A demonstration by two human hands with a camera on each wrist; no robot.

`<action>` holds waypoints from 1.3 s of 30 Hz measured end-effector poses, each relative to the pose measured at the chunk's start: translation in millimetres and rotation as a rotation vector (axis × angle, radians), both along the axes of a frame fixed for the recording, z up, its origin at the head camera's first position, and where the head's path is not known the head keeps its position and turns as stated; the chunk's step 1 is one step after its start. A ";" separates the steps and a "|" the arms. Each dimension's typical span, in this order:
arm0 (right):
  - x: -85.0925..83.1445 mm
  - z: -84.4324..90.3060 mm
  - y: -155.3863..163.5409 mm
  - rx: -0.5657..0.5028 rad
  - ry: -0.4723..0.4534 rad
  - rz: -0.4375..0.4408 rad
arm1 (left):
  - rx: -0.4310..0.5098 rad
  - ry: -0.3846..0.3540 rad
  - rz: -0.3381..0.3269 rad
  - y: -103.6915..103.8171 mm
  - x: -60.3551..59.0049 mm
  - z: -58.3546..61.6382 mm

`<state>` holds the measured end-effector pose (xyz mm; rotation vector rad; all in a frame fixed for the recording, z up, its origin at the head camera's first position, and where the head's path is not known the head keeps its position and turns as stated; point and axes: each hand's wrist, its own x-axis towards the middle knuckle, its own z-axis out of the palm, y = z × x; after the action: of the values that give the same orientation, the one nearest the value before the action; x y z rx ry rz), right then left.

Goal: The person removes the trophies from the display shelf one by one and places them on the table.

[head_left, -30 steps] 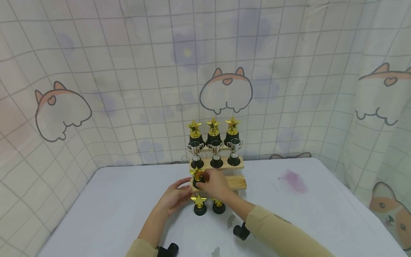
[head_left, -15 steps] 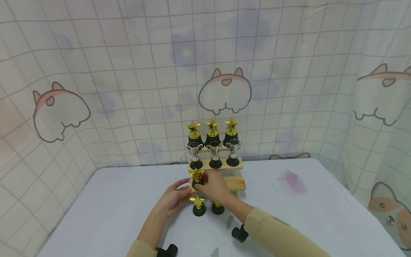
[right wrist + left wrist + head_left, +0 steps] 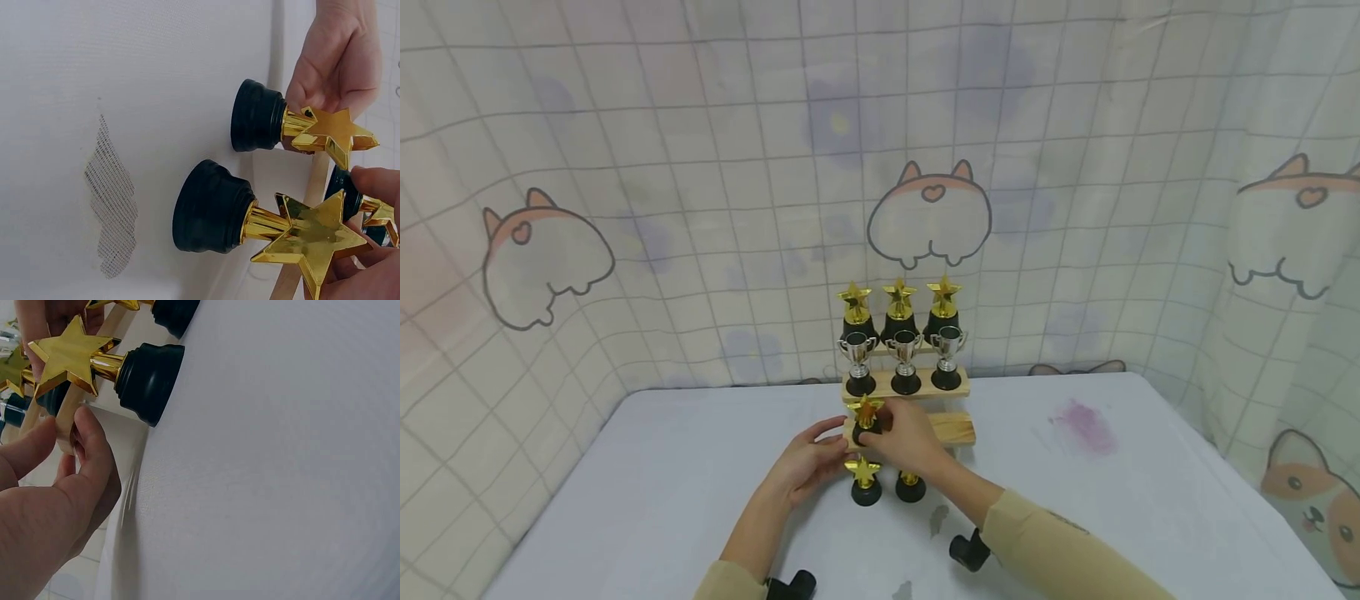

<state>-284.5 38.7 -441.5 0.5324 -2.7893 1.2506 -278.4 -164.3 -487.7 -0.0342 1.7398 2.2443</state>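
Note:
My right hand (image 3: 912, 440) pinches the black base of a gold star trophy (image 3: 867, 412), upright at the left end of a low wooden shelf board (image 3: 953, 427). At that board's left end is my left hand (image 3: 805, 468); the left wrist view shows its thumb and fingers gripping the wood (image 3: 65, 428). Two more star trophies stand on the table in front of the board: the left one (image 3: 866, 487) is in full view, while the right one (image 3: 911, 488) is partly hidden by my right hand in the head view.
Silver cup trophies (image 3: 906, 358) stand in a row on the step above, with larger gold star trophies (image 3: 898, 308) on the top step behind. White cloth covers the table (image 3: 685, 492). A patterned curtain (image 3: 715, 208) hangs behind it.
The star trophy in my right hand has shifted slightly to the right along the board. My left hand keeps its place at the board's end.

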 end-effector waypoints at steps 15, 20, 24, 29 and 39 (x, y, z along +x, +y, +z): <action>7.4 6.0 19.6 -0.083 -0.095 0.052 | 0.006 0.009 0.002 1.9 -3.0 -2.2; 10.6 7.6 23.1 -0.084 -0.126 0.044 | -0.001 0.004 0.010 1.2 -3.0 -3.1; 13.4 7.4 26.4 -0.081 -0.137 0.041 | -0.006 0.006 0.007 1.5 -2.0 -2.9; 18.6 9.3 31.6 -0.119 -0.149 0.077 | -0.012 0.003 0.017 2.7 -0.4 -1.1; 27.1 15.6 46.4 -0.146 -0.150 0.061 | -0.014 0.001 0.038 4.3 0.3 1.0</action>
<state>-257.4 85.1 -426.0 0.5394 -2.7881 1.5549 -278.1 -160.0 -486.7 -0.0696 1.7698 2.2587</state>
